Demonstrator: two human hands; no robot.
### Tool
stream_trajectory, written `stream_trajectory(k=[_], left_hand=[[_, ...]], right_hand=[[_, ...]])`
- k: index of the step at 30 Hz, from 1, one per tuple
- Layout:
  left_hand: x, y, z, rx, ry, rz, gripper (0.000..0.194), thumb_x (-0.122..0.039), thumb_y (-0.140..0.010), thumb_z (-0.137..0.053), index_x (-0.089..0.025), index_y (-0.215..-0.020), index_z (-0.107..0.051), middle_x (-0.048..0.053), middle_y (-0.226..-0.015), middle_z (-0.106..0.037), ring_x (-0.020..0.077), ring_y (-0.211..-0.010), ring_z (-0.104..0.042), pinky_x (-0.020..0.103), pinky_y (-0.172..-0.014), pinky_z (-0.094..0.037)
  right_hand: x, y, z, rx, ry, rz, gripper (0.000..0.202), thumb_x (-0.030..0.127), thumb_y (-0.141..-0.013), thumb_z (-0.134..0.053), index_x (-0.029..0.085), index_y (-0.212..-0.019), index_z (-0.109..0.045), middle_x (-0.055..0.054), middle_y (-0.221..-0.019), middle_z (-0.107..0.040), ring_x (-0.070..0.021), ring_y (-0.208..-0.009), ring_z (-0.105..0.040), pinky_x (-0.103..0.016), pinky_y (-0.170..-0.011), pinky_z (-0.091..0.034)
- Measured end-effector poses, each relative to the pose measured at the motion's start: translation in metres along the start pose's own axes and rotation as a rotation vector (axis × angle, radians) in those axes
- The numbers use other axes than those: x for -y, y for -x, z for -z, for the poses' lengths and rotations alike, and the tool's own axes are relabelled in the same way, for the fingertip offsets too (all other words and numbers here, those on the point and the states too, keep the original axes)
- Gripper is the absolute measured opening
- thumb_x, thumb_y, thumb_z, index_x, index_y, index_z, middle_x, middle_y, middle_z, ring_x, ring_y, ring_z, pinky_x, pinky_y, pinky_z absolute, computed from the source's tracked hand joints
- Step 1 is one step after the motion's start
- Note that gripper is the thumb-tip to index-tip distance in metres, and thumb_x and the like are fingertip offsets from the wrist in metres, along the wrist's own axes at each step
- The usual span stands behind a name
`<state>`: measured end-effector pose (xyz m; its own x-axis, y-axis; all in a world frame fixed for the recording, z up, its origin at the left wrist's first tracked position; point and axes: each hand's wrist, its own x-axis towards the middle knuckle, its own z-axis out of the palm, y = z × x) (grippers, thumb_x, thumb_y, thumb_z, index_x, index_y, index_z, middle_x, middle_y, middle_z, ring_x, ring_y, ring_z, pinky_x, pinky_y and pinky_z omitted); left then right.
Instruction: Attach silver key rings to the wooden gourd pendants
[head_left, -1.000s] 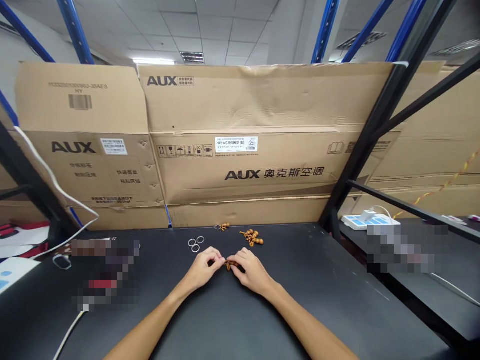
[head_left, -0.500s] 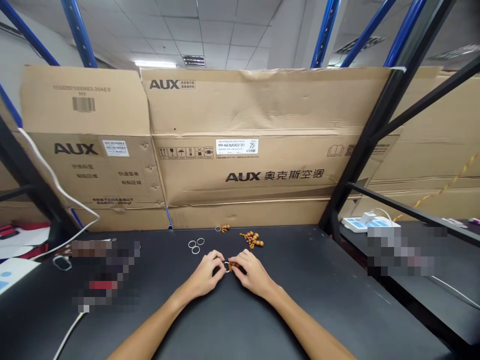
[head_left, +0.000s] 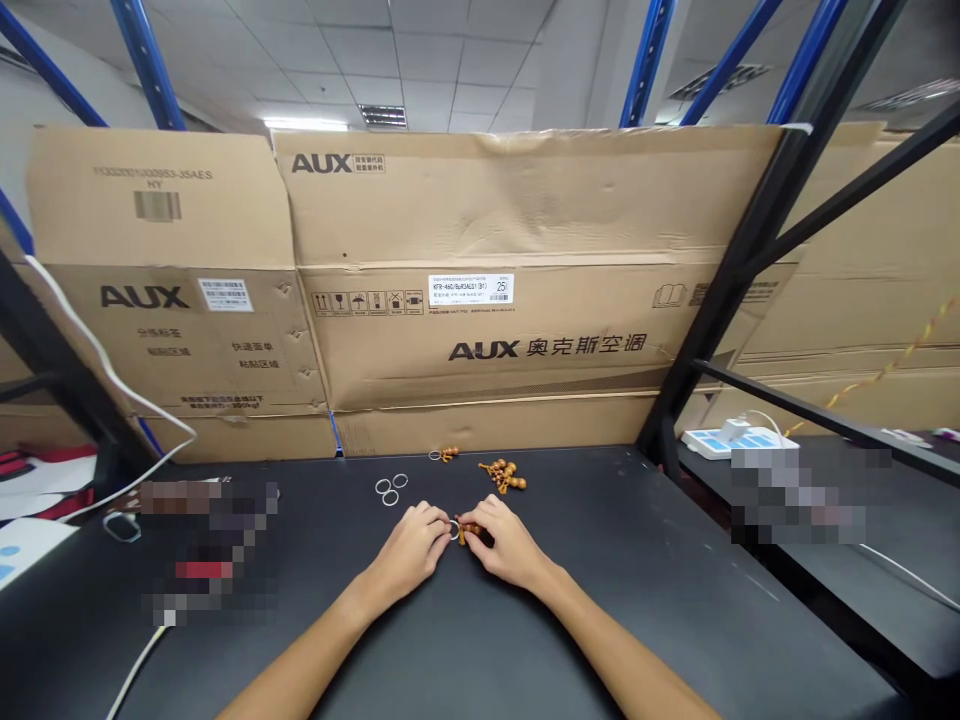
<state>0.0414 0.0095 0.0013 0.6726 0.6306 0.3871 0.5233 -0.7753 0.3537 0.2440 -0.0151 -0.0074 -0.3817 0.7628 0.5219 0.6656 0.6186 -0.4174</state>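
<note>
My left hand [head_left: 414,545] pinches a small silver ring [head_left: 454,530] at the middle of the black table. Close beside it, my right hand [head_left: 504,540] is closed on a brown beaded pendant [head_left: 470,528], partly hidden by the fingers. Ring and pendant meet between the fingertips; whether they are joined is too small to tell. Beyond my left hand lie three loose rings [head_left: 391,497]. Past my right hand sits a small pile of brown beaded pendants [head_left: 507,476]. A pendant with a ring [head_left: 448,454] rests near the cardboard.
Large cardboard sheets [head_left: 487,230] stand along the table's back edge. Blurred items and a white cable [head_left: 139,665] lie at the left. Black rack posts [head_left: 750,270] rise on the right, with a power strip [head_left: 739,442] beyond them.
My left hand's fingers have drawn closer together around the ring. The camera view has shifted slightly; the loose rings and the pendant pile lie as before.
</note>
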Motion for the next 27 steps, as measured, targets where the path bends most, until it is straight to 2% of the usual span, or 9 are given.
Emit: stream_trajectory(k=[4, 8, 10, 15, 22, 27], left_hand=[[0.003, -0.001, 0.0, -0.001, 0.027, 0.01, 0.022, -0.022, -0.093, -0.045, -0.021, -0.083, -0.064, 0.006, -0.106, -0.065, 0.022, -0.093, -0.054, 0.037, -0.083, -0.041], [0.007, 0.0, 0.001, -0.017, 0.026, 0.051, 0.018, -0.026, -0.089, -0.052, -0.02, -0.075, -0.06, 0.005, -0.089, -0.065, 0.0212, -0.083, -0.054, 0.035, -0.078, -0.042], [0.008, 0.0, 0.001, -0.041, 0.008, 0.078, 0.014, -0.029, -0.088, -0.055, -0.02, -0.078, -0.06, 0.004, -0.083, -0.062, 0.0207, -0.079, -0.053, 0.034, -0.075, -0.042], [0.008, 0.001, 0.0, -0.064, -0.005, 0.078, 0.015, -0.028, -0.088, -0.055, -0.021, -0.099, -0.062, 0.005, -0.091, -0.059, 0.0212, -0.085, -0.054, 0.034, -0.078, -0.044], [0.011, 0.0, -0.006, -0.103, 0.05, 0.197, 0.012, -0.031, -0.084, -0.063, -0.019, -0.082, -0.059, 0.004, -0.086, -0.058, 0.0207, -0.082, -0.054, 0.033, -0.076, -0.044], [0.005, 0.0, -0.003, -0.077, 0.129, 0.112, 0.012, -0.026, -0.09, -0.052, -0.02, -0.08, -0.054, 0.003, -0.082, -0.056, 0.0187, -0.078, -0.052, 0.03, -0.073, -0.043]], right_hand=[[0.004, 0.0, 0.002, 0.03, -0.044, 0.021, 0.013, 0.015, -0.082, -0.055, 0.02, -0.091, -0.063, -0.002, -0.076, -0.061, -0.0182, -0.076, -0.05, -0.031, -0.072, -0.044], [0.004, 0.001, 0.0, 0.023, -0.052, 0.008, 0.014, 0.015, -0.082, -0.055, 0.02, -0.092, -0.062, -0.002, -0.077, -0.062, -0.0181, -0.078, -0.051, -0.031, -0.073, -0.045], [0.004, 0.001, 0.0, 0.019, -0.047, 0.002, 0.015, 0.015, -0.083, -0.055, 0.021, -0.094, -0.063, -0.002, -0.079, -0.062, -0.0181, -0.079, -0.052, -0.031, -0.074, -0.045], [0.002, 0.0, -0.001, 0.015, -0.017, -0.007, 0.018, 0.015, -0.086, -0.054, 0.021, -0.1, -0.063, -0.004, -0.085, -0.064, -0.019, -0.083, -0.052, -0.032, -0.077, -0.045], [-0.001, 0.0, -0.004, 0.018, 0.012, -0.027, 0.018, 0.016, -0.087, -0.055, 0.022, -0.102, -0.063, -0.004, -0.087, -0.065, -0.0193, -0.084, -0.052, -0.032, -0.077, -0.044], [-0.003, 0.0, -0.007, 0.007, 0.039, -0.034, 0.016, 0.017, -0.087, -0.055, 0.022, -0.1, -0.063, -0.004, -0.087, -0.065, -0.02, -0.084, -0.052, -0.033, -0.076, -0.045]])
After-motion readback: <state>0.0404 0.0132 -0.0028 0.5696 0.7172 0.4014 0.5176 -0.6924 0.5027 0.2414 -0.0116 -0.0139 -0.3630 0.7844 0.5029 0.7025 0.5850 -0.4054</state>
